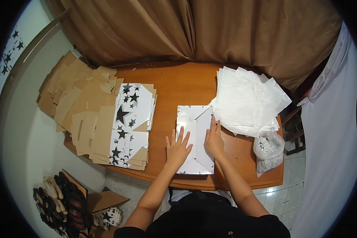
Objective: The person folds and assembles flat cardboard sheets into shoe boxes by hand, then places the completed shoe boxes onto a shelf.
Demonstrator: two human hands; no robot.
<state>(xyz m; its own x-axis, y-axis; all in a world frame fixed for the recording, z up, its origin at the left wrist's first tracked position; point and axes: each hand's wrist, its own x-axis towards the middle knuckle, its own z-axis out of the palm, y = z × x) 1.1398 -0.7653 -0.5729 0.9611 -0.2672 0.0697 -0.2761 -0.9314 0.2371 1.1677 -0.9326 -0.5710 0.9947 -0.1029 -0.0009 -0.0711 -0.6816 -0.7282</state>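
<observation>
On the desk (166, 75), the left hand (178, 150), fingers wide, and right hand (214, 142), fingers narrower, touch a white package (192, 144); uneven pressing might loosen its folded flaps (202, 123).

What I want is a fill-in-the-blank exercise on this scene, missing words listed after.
Between the left hand and right hand, both touching the white rectangular package, the one nearer the translucent plastic bag is the ____.
Printed on the flat white cardboard are black ____.
The colour of the draped fabric curtain behind the orange-brown wooden table is ____.
In the picture, the flat brown cardboard pieces lie to the package's ____.

Missing words: right; stars; brown; left.
</observation>
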